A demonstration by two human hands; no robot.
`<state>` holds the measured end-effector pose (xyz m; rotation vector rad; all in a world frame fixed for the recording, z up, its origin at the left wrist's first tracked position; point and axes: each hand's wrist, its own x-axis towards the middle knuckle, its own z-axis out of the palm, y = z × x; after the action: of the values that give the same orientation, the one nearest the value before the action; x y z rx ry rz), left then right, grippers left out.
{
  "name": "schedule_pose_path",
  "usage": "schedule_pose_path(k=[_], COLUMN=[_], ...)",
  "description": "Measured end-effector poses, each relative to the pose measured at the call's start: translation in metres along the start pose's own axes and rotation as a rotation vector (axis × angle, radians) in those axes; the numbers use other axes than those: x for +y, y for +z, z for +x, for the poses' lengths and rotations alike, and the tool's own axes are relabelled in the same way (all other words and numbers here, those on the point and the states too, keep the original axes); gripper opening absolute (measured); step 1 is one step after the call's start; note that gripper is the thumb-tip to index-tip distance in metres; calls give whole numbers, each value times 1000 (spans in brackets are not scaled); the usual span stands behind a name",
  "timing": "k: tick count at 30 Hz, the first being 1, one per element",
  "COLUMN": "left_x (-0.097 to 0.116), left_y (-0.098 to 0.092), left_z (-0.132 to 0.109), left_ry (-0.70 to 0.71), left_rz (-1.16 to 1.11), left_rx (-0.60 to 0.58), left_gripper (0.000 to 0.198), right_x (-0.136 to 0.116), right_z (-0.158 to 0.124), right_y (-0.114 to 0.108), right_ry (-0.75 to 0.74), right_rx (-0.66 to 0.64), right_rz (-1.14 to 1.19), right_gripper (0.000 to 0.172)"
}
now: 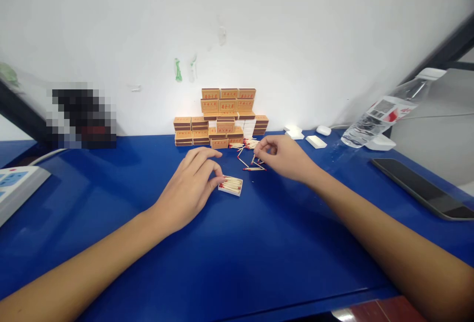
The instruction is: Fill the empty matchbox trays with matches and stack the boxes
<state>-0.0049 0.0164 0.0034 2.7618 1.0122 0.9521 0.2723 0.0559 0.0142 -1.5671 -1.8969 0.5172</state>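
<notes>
My left hand (192, 183) pinches the left end of a small white matchbox tray (230, 192) with thumb and forefinger. Several red-tipped matches (232, 182) lie in this tray. My right hand (283, 156) is closed, with a match (254, 159) between thumb and fingertips. Below those fingertips, loose matches (254, 169) lie on the blue tabletop in an angular outline, partly hidden by the hand. A heap of matches (251, 143) sits just behind. Stacked orange and brown matchboxes (227, 106) stand against the wall beyond both hands.
White empty trays (316, 141) and a white rounded case (324, 130) lie at the back right. A tilted water bottle (385, 112) and a phone (424, 186) are farther right. At the left edge is a power strip (22, 188). The blue table (207, 272) meets a white wall.
</notes>
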Motion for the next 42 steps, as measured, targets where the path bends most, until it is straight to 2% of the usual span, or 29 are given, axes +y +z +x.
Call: schedule_pose_path(k=[2, 5, 8, 10, 16, 24, 27, 33, 38, 42], left_x=[-3, -10, -15, -17, -14, 2, 4, 0, -3, -3], left_y=[-1, -1, 1, 3, 4, -3, -4, 1, 4, 5], left_z=[1, 1, 0, -1, -3, -2, -3, -4, -4, -5], left_ry=[-20, -65, -103, -118, -137, 12, 26, 26, 40, 61], left_rz=[40, 92, 132, 155, 112, -94, -106, -59, -34, -29], left_rx=[26, 48, 43, 20, -74, -221, -253, -221, -187, -177], left_gripper=[9, 9, 11, 11, 14, 21, 28, 40, 37, 34], right_x=[2, -9, -29, -40, -48, -44, -45, -42, -23, -6], right_z=[-1, -9, -25, -35, -44, -39, -39, -34, -17, -6], right_y=[0, 5, 14, 21, 27, 18, 17, 12, -1, -5], right_ry=[-39, -213, -386, -419, -353, -285, -290, -280, -245, -155], right_rx=[26, 9, -110, -190, -318, -454, -453, -403, -244, -251], right_rz=[-108, -95, -43, -49, -105, -14, 17, 13, -45, -90], right_gripper=[9, 11, 7, 9, 9, 15, 18, 22, 23, 23])
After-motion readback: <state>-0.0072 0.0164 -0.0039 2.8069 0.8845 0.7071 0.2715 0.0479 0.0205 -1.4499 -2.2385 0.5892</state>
